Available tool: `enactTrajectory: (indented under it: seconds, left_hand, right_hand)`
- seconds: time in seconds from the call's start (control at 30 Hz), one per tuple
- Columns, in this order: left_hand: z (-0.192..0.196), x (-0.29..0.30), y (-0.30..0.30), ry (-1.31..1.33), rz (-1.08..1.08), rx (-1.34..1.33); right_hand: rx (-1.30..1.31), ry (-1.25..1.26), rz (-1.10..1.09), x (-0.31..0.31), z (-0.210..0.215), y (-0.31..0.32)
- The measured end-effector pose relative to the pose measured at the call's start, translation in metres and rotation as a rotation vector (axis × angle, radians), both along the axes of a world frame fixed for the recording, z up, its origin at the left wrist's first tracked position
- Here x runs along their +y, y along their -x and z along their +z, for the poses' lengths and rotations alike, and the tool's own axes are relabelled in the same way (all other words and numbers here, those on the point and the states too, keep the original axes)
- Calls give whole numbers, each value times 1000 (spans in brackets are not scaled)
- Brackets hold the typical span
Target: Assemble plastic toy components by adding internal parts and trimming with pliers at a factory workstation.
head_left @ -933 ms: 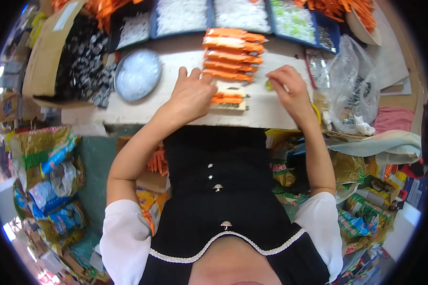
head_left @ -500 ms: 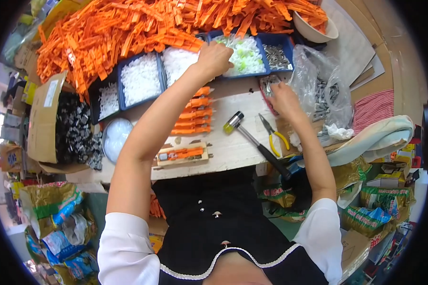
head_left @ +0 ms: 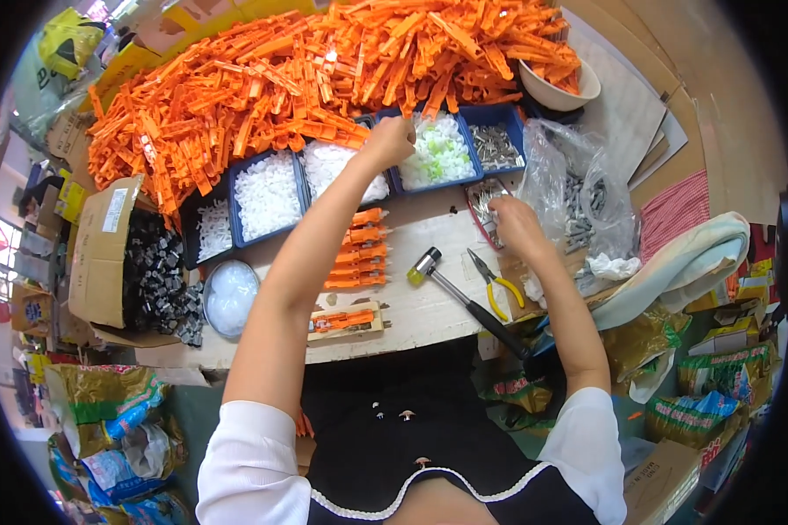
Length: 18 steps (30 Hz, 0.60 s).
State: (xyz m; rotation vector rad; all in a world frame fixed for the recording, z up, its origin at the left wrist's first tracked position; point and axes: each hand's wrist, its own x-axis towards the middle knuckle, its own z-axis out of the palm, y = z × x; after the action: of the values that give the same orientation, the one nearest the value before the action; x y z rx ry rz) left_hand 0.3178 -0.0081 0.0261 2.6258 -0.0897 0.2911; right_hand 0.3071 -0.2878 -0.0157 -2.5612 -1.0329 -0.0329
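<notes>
My left hand (head_left: 392, 143), its fingers curled closed, is at the left edge of a blue bin (head_left: 438, 187) of white and pale green plastic pieces (head_left: 436, 156). Whatever it grips is hidden. To the right, the bent fingers of my right hand (head_left: 518, 226) reach into a small red-rimmed tray (head_left: 473, 213) of thin metal pins (head_left: 486, 194); what the fingertips pinch is too small to make out. Below my left hand, several orange plastic parts (head_left: 359, 254) lie in a row. Nearer me, another orange part (head_left: 341, 320) rests in a wooden jig (head_left: 378, 315).
A hammer (head_left: 464, 297) and yellow-handled pliers (head_left: 496, 284) lie near the table's front edge. Behind the bins rises a heap of orange parts (head_left: 263, 96). Left are a round dish (head_left: 231, 297) and a carton (head_left: 105, 254) with black pieces. A clear bag (head_left: 578, 175) of metal parts sits right.
The view has shifted, so the table sits lower in the picture. My left hand has moved slightly toward the left edge of the white-and-green bin. My right hand stays at the small tray.
</notes>
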Motion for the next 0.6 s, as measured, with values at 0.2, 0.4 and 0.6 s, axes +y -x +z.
enactTrajectory:
  seconds: [0.2,0.4,0.6]
  left_hand:
    - [-13,-1,1,239,110,-53]
    - [-11,-15,10,207,191,-85]
    - [-23,-47,11,-27,164,-78]
  right_hand:
    - [10,-90,-4,-7,8,8]
    - [-50,-216,-6,-6,4,13]
    - [-44,-261,22,2,-9,15]
